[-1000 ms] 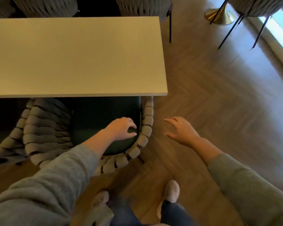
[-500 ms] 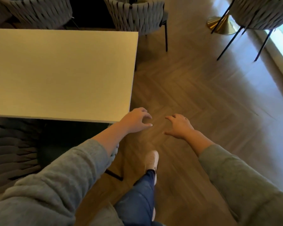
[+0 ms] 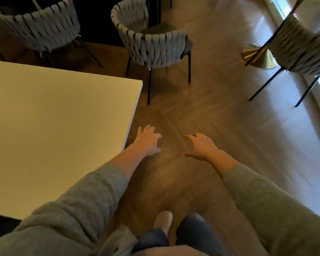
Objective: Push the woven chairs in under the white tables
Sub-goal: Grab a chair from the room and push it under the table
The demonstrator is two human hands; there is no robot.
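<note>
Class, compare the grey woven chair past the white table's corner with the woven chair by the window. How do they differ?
The grey woven chair past the corner shows its dark seat; the woven chair by the window hides its seat. The corner chair stands shaded and whole in view; the window chair is sunlit, cut off by the frame, beside a gold round base. Both have woven curved backs and thin black legs.

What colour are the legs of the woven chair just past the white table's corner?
Black, thin metal legs under the woven chair, clearest in the head view.
</note>
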